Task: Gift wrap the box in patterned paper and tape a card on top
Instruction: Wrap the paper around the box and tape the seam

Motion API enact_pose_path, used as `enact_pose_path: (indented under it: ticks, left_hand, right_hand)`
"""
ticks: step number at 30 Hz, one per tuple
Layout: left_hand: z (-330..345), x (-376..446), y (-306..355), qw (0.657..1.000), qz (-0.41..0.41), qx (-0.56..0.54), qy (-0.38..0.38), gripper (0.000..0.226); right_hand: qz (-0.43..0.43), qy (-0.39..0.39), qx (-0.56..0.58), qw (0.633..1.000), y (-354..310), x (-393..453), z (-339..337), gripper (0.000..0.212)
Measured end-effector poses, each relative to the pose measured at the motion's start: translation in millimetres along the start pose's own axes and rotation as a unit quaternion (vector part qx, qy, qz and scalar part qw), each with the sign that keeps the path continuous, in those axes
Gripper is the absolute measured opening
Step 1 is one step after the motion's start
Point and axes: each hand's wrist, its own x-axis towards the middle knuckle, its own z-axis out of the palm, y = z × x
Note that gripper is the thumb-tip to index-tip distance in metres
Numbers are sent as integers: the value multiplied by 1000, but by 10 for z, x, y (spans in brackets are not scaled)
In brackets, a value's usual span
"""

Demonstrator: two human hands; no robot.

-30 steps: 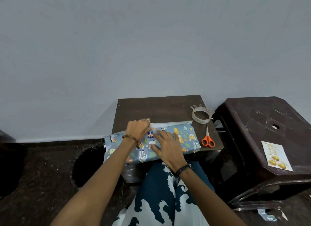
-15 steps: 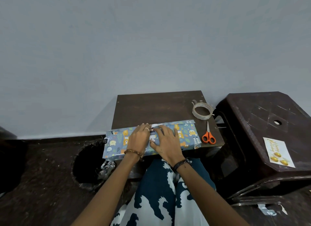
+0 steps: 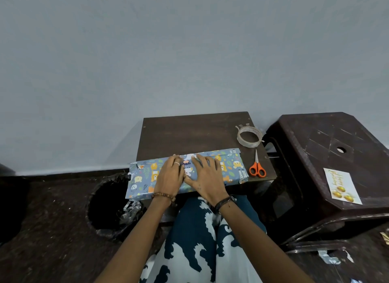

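At lower centre, the wrapped box (image 3: 228, 170) lies on the table (image 3: 189, 133). The left hand (image 3: 170, 176) and right hand (image 3: 207, 177) press flat on its top seam, each grip spread open, clasping nothing. Firm, even pressure would likely keep the overlap tight until tape (image 3: 249, 137) goes on.

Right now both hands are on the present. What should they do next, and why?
Probably keep the left hand pressing the paper and send the right hand to the tape. The seam lies folded under both palms, and the tape roll sits just beyond, beside the scissors.
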Motion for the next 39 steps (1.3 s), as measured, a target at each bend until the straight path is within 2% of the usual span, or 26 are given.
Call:
enact_pose_path:
  ticks: [3, 5, 8, 12, 14, 19, 22, 24, 27, 30, 33, 39]
  left_hand:
    - [12, 5, 12, 1000, 1, 18, -1, 30]
    - [23, 7, 5, 1000, 5, 30, -4, 31]
    - [44, 17, -21, 999, -2, 37, -6, 32]
    - [74, 33, -42, 999, -9, 36, -7, 33]
    - [92, 36, -56, 999, -3, 40, -1, 32]
    - [109, 42, -77, 998, 0, 57, 10, 41]
    - [104, 44, -71, 998, 9, 66, 11, 49]
    - [108, 49, -73, 998, 6, 62, 11, 49]
    - [112, 51, -70, 998, 1, 57, 10, 51]
    - [111, 62, -59, 998, 2, 56, 10, 49]
    - [113, 69, -60, 998, 4, 58, 13, 48]
    - [108, 65, -55, 998, 2, 59, 15, 47]
  right_hand:
    - [-19, -12, 5, 1000, 64, 6, -69, 75]
    - [-8, -5, 33, 999, 127, 63, -151, 60]
    - [52, 42, 114, 991, 322, 218, -273, 32]
    - [166, 132, 163, 964, 731, 481, -403, 17]
    - [205, 151, 149, 955, 892, 635, -424, 19]
    - [292, 187, 59, 936, 1087, 922, -409, 40]
    - [352, 221, 109, 903, 1160, 1039, -381, 46]
    - [373, 220, 124, 893, 1219, 1089, -334, 41]
    - [369, 231, 148, 888, 1287, 1118, -281, 23]
    - [349, 246, 163, 890, 1291, 1114, -301, 31]
    - [338, 252, 179, 889, 1279, 1092, -332, 23]
    - [331, 245, 243, 878, 1282, 1060, -365, 20]
